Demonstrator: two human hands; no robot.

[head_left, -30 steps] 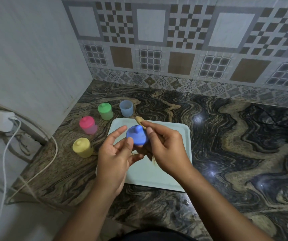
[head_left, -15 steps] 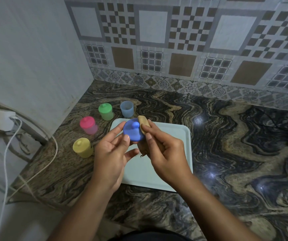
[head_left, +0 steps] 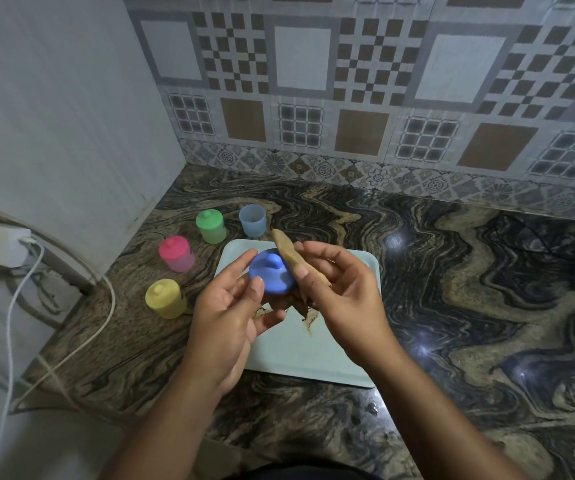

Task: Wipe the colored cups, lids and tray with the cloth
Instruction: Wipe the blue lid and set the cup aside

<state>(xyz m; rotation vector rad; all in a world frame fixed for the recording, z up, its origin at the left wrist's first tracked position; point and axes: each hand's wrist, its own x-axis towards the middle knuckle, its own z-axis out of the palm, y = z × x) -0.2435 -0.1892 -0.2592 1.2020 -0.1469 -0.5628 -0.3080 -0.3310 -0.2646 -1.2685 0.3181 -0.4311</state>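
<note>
While left hand pinches blue lid, right hand grips cloth; lidded cups stand beside tray

dark marbled stone worktop | pale rectangular plastic tray laid on it | stood beside: yellow lidded cup, pink lidded cup, green lidded cup, open blue cup

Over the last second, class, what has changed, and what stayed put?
The left hand tipped the blue lid from knob-up to facing the camera; the right hand brought the cloth against its right edge. Both grips held. The yellow cup, pink cup, green cup, blue cup and tray stayed put.
</note>
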